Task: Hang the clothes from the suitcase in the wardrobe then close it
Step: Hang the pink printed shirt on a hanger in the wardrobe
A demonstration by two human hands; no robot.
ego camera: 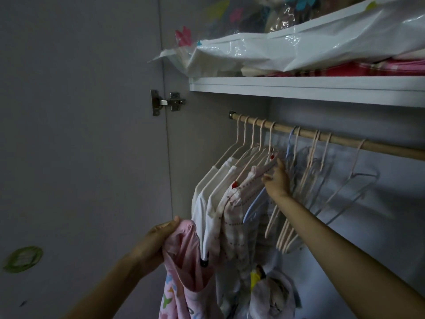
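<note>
While I am standing at the open wardrobe [179,157], my left hand [156,242] is gripping a soft pink garment [184,268] low in front of me, fingers curled over its gathered top edge. Its thin fabric is drooping in loose folds, printed with small coloured shapes lower down.

My right hand [277,180] is reaching up among the hangers, fingers spread fairly wide and resting against the things hanging there; I cannot tell whether it is pinching anything. Just beside it, a slim pale blue hanger [253,207] is hanging empty.

A round wooden rail [345,140] is running across the wardrobe, smooth and light tan. On its left part, white and dotted pink clothes [225,199] are hanging close together on thin pinkish hangers. Further right, a cluster of empty wire-thin hangers [305,192] is dangling, some tilted.

Above the rail, a flat white shelf [299,87] is carrying crinkled, glossy white plastic bags [299,47] over folded pink and red cloth. A shiny metal hinge [165,102] is joining the smooth grey door [80,134] to the wardrobe's side. A blurred green sticker [23,259] is showing low on that door.
</note>
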